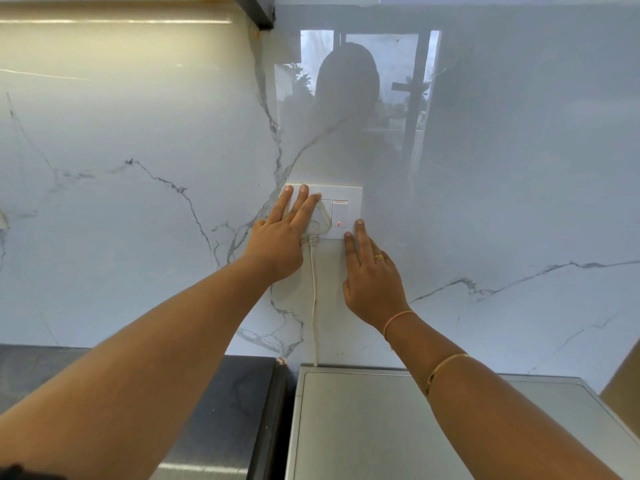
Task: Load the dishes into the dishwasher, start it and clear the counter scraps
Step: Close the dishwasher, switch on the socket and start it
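Note:
A white socket plate (348,194) is set in the marble wall, with a white plug (317,223) in its left half and a switch (340,214) showing a small red light on its right. My left hand (280,237) lies flat with straight fingers over the plug and the plate's left side. My right hand (372,275) rests on the wall below the plate, two straight fingertips touching its lower right corner. A white cord (314,306) drops from the plug behind the grey dishwasher top (363,427). No dishes are in view.
A glossy marble backsplash (138,202) fills the view and reflects a person's outline. A dark counter (221,393) lies at the lower left, beside the dishwasher top. A dark cabinet corner (258,12) hangs at the top.

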`<state>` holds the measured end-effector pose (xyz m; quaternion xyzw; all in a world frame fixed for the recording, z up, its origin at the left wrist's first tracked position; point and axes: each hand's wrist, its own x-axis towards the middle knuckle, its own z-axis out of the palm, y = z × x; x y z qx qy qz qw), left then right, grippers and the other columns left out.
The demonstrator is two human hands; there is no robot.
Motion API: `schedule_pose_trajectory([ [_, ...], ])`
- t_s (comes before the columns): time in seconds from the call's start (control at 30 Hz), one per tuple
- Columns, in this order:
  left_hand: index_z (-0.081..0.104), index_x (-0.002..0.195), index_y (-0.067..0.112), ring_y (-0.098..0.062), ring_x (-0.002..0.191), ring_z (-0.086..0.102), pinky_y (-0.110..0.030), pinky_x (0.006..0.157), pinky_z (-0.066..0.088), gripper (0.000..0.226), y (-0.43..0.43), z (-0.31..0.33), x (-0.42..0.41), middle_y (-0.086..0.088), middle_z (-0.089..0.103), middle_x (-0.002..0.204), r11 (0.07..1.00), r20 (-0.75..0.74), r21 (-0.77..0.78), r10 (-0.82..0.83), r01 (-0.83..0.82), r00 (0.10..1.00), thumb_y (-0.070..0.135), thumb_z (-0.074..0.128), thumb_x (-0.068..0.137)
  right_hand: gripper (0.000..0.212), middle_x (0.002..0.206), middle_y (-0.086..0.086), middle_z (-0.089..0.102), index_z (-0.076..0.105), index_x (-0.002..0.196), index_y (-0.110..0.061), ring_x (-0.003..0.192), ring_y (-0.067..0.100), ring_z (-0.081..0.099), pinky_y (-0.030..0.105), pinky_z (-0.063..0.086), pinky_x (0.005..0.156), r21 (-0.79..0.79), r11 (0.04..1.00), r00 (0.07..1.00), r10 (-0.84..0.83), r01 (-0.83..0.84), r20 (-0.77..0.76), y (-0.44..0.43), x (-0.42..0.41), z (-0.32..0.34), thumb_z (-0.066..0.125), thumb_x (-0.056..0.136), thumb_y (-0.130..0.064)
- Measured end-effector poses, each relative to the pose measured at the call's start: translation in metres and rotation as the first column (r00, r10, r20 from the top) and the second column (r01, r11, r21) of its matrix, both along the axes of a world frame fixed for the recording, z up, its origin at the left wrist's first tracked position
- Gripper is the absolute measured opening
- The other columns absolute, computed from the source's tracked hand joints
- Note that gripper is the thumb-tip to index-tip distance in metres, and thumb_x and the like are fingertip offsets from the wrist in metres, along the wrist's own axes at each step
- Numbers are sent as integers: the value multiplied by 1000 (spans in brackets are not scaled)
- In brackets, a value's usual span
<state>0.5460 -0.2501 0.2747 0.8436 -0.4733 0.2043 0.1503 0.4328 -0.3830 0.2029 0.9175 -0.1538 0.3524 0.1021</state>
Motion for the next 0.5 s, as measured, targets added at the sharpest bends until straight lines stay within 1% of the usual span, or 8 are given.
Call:
schedule_pose_trajectory([
  [0.3, -10, 148, 32, -14, 143, -20, -40, 102, 31, 81, -3, -3, 2, 9, -19, 156, 1000, 17, -10, 23, -23, 1000, 6, 41, 91, 70, 144, 25, 39, 48, 133, 4, 122, 39, 52, 45, 56, 81, -12, 998, 995, -70, 69, -78, 5, 0, 2, 73, 71, -15],
  [0.4, -9, 148, 31, -14, 143, -20, -37, 100, 33, 79, -5, -5, 0, 9, -18, 156, 999, 26, -26, 35, -34, 999, 6, 39, 91, 73, 143, 26, 40, 50, 131, 4, 120, 39, 54, 44, 57, 77, 42, 991, 985, -123, 129, -125, 12, 4, 2, 77, 67, -18],
  [0.43, -9, 148, 31, -14, 143, -20, -38, 101, 32, 79, -5, -5, -1, 9, -18, 156, 999, 22, -25, 36, -35, 999, 7, 39, 90, 74, 143, 25, 39, 50, 131, 3, 119, 39, 54, 43, 57, 79, 62, 988, 984, -134, 142, -122, 15, 5, 3, 78, 67, -20],
  [0.47, -9, 148, 31, -14, 143, -20, -39, 102, 31, 79, -5, -4, -2, 9, -18, 156, 999, 13, -18, 36, -36, 999, 6, 38, 90, 75, 146, 25, 35, 47, 134, 3, 121, 39, 53, 43, 56, 83, 84, 985, 982, -140, 151, -128, 20, 5, 6, 76, 70, -23],
  [0.5, -8, 148, 30, -14, 143, -20, -40, 104, 31, 79, -4, -2, -3, 8, -18, 156, 999, 3, -4, 37, -37, 999, 6, 38, 90, 75, 151, 25, 25, 38, 140, 2, 125, 38, 49, 42, 52, 91, 104, 982, 981, -141, 156, -134, 24, 4, 10, 70, 78, -25],
])
